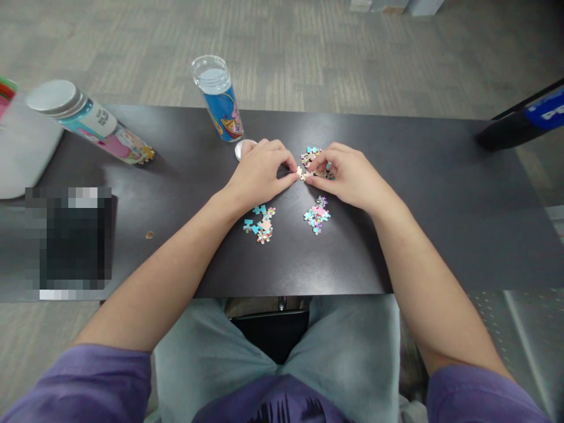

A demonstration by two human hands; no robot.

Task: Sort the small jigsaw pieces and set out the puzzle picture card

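My left hand (265, 168) pinches a small pale jigsaw puzzle piece (299, 171) between thumb and fingertip. Close on its right, my right hand (343, 173) has thumb and fingers closed on another pale puzzle piece (307, 175); the two pieces are near each other, and I cannot tell if they touch. A pile of puzzle pieces (312, 154) lies behind and partly under my right hand. Nearer to me are two more loose groups: blue and peach pieces (265, 225) on the left, and pink, blue and purple pieces (316, 216) on the right.
An uncapped clear tube with a blue picture (224, 108) stands at the far table edge, its white lid (239, 150) beside it. Further left is a capped tube (103, 126). A blurred-out dark object (76, 244) lies at left; a black and blue cylinder (520, 126) stands far right.
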